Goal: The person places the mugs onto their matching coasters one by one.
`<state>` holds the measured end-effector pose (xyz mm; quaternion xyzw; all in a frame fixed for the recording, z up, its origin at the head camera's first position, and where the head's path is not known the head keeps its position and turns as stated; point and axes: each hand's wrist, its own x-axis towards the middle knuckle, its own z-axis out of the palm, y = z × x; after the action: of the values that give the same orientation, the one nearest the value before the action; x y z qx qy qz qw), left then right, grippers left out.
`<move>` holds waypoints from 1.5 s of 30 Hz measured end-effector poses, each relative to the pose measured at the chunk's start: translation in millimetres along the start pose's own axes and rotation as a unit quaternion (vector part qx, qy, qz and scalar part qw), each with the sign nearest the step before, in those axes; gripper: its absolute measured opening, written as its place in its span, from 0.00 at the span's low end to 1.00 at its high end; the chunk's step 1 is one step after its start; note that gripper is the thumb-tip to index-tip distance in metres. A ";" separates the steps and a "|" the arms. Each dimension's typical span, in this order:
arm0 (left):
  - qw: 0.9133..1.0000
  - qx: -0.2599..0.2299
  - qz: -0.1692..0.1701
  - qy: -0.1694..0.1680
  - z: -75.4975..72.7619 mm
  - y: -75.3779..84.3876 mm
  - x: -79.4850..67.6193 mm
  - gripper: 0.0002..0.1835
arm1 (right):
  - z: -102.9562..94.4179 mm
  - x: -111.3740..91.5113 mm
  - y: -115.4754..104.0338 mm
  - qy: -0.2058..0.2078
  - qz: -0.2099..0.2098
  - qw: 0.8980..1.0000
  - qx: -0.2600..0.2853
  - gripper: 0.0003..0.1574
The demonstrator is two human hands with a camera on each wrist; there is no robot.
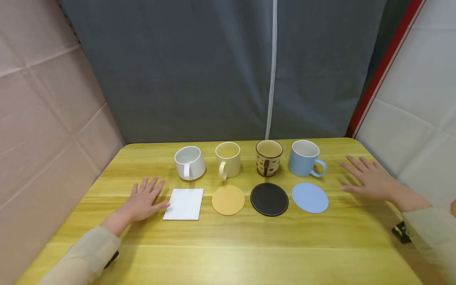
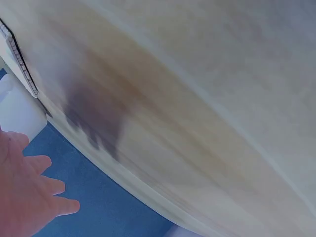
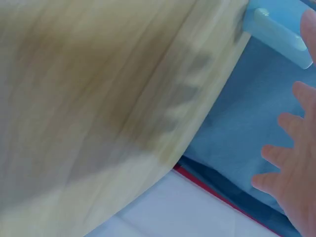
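My left hand [image 1: 143, 201] is spread over the table's left side, its thumb tip overlapping the edge of a square white coaster [image 1: 183, 204] in the head view. On the right, my right hand [image 1: 372, 180] has its fingers spread and holds nothing; nearest to it is a light blue mug [image 1: 304, 158] with its handle toward the hand. A row of mugs continues leftward: a brown-spotted mug [image 1: 268, 158], a cream yellow mug [image 1: 228, 160] and a white mug [image 1: 190, 163]. In front of them lie round coasters: yellow [image 1: 228, 200], black [image 1: 269, 199] and light blue [image 1: 310, 198].
The wooden table [image 1: 228, 253] ends at a dark grey curtain [image 1: 185, 79] behind the mugs. Pale cloth walls [image 1: 46, 118] flank it, the right one edged with a red strip [image 1: 384, 71]. A dark wrist strap [image 1: 401, 232] shows under the right sleeve.
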<state>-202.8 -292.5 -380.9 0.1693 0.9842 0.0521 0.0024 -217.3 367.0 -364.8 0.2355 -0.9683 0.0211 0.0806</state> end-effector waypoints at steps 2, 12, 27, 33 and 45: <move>1.000 -0.007 0.000 -0.001 -0.4 0.8 0.9 0.44 | -2.4 2.4 -2.9 0.006 -0.009 1.000 0.007 0.51; 0.997 -0.076 -0.011 0.009 -3.4 5.1 11.5 0.39 | -18.7 16.9 -35.7 0.042 -0.063 0.996 0.045 0.52; 0.950 -0.300 -0.080 0.004 -23.1 18.3 26.7 0.38 | -34.9 41.5 -86.4 0.059 -0.134 0.989 0.026 0.52; 0.942 -0.322 -0.091 0.010 -23.8 22.6 34.0 0.38 | -36.6 49.4 -103.0 0.046 -0.139 0.989 0.031 0.52; 0.911 -0.390 -0.135 0.009 -24.2 34.2 47.1 0.37 | -34.5 66.8 -136.9 0.034 -0.161 0.985 0.047 0.51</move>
<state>-236.4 -247.2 -352.7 0.0197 0.8992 0.4321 0.0664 -207.9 217.8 -319.3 0.3908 -0.9124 0.0615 0.1048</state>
